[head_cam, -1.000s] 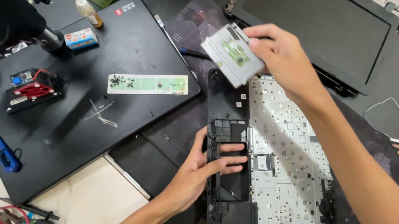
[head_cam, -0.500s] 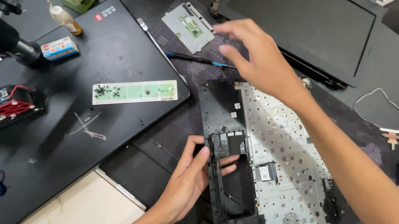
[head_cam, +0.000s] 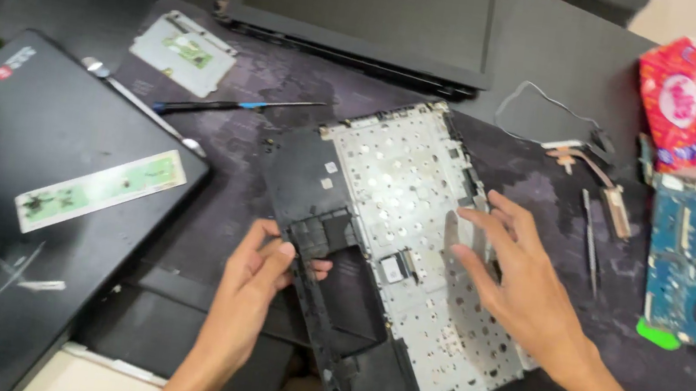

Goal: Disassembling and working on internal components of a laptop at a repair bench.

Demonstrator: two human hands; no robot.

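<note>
Right hand (head_cam: 524,290) has left the grey touchpad module (head_cam: 183,51) behind and hovers open-fingered over the black laptop palmrest with silver keyboard backplate (head_cam: 397,229); left hand (head_cam: 252,277) pinches its near-left edge, long axis running away rightward on the tabletop (head_cam: 563,62).

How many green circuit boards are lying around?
2. A long green strip board lies on the closed black laptop at left; a small grey plate with a green board lies above it, near the screwdriver. Others may be hidden.

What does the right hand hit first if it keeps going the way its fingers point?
The right hand points up-left, fingertips just over the silver keyboard backplate of the upturned laptop palmrest. It would likely meet that plate first; whether it already touches is unclear.
</note>
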